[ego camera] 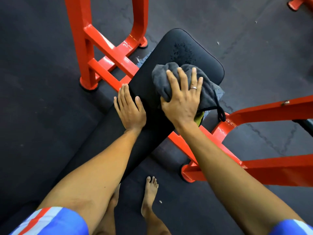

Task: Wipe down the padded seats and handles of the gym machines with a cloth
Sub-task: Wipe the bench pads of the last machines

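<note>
The right hand [182, 97], fingers spread, presses the cloth [160, 78], which looks soft and light and is best palmed at its bunched middle. The left hand [129, 109] lies flat on the seat [177, 43].

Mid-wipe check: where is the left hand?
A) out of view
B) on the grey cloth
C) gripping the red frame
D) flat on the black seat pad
D: the left hand lies flat on the seat pad's edge; only the right hand presses the grey cloth.
</note>
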### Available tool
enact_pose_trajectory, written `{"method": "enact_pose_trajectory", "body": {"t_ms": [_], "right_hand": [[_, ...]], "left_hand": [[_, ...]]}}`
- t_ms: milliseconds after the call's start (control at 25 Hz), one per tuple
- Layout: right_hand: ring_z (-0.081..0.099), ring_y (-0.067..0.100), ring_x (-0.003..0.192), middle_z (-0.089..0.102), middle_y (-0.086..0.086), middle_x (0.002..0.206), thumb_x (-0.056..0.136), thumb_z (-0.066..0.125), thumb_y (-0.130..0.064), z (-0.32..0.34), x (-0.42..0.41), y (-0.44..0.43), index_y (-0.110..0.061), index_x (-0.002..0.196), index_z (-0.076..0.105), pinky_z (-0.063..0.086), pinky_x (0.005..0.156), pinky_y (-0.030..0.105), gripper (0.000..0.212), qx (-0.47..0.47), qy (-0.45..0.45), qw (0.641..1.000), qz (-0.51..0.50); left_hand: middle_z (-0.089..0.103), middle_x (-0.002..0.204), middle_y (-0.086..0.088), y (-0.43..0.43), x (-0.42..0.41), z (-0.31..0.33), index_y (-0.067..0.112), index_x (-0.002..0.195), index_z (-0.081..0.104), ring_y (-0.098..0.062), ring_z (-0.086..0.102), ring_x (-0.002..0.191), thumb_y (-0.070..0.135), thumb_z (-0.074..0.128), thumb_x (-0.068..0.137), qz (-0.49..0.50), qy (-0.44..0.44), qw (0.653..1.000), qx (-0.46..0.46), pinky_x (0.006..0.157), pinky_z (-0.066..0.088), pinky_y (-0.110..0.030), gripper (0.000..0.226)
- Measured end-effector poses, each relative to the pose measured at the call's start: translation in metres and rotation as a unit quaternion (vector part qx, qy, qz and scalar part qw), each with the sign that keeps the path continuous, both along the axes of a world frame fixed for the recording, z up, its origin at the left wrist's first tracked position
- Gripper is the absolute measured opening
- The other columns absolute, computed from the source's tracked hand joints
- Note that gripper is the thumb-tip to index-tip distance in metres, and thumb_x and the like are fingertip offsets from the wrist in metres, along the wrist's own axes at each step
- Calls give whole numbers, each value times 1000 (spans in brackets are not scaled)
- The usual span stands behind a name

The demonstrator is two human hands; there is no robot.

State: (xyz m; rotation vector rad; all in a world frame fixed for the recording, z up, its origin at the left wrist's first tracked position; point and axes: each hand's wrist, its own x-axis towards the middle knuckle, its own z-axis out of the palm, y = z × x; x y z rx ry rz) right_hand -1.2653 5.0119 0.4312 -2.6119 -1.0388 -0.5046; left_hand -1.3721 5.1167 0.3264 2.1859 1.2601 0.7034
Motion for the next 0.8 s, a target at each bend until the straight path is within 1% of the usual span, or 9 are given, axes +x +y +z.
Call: {"method": "enact_pose_trajectory", "body": {"t_ms": [80,160,240,360,480,600,680,760,800], "right_hand": [[32,48,150,54,11,152,79,65,-37,-11,-17,-5,-22,144,61,19,123,63,67,-37,0,995,88],[34,47,149,56,13,149,81,67,-35,-19,-27,-28,-21,144,61,22,123,62,65,-81,-8,976,202],[37,45,148,58,13,146,85,65,-32,-15,-10,-44,-22,145,60,24,123,60,61,-108,-21,959,262],[36,45,148,55,12,148,87,62,-32,5,26,-30,-23,149,55,22,124,58,63,-109,-26,974,198],[36,47,147,57,12,143,87,60,-37,16,32,31,-22,146,57,22,123,60,61,-96,-13,988,117],[39,46,145,61,12,136,78,63,-38,8,8,72,-20,136,65,22,123,60,61,-135,16,972,192],[41,44,145,63,11,134,76,63,-34,1,-1,63,-20,130,69,23,123,58,56,-164,19,951,260],[41,41,145,62,9,136,78,61,-31,8,10,40,-21,133,68,24,123,55,56,-181,22,939,292],[42,41,144,62,9,136,78,62,-30,15,25,35,-20,135,66,25,123,54,58,-174,15,943,283]], "left_hand": [[37,162,-4,2,-1,-3,8,156,35,-20,32,151,34,32,104,-7,14,1000,4,125,19,-45,59],[37,162,-4,3,-3,-5,8,155,36,-20,34,150,35,32,103,-4,38,999,16,123,24,-48,59],[39,161,-4,6,-1,-5,8,154,38,-20,36,149,34,35,103,9,25,999,20,122,27,-49,57],[39,161,-5,-2,0,-2,7,155,38,-20,33,150,33,35,104,10,-6,1000,20,124,22,-48,57],[39,161,-5,-3,2,4,8,155,38,-21,33,150,29,37,102,14,-13,1000,20,125,20,-47,57],[41,159,-11,0,-3,-8,3,152,41,-26,33,150,30,41,101,-7,5,1000,26,124,21,-51,58],[38,160,-14,2,-7,-14,1,153,39,-29,29,151,35,45,99,-40,41,997,45,122,22,-54,64],[35,162,-10,0,-6,-7,3,154,37,-25,29,152,44,40,99,-21,23,999,24,123,21,-51,69],[36,162,-8,0,-4,-2,4,155,37,-24,31,151,43,39,98,-7,14,1000,14,123,22,-51,68]]}}
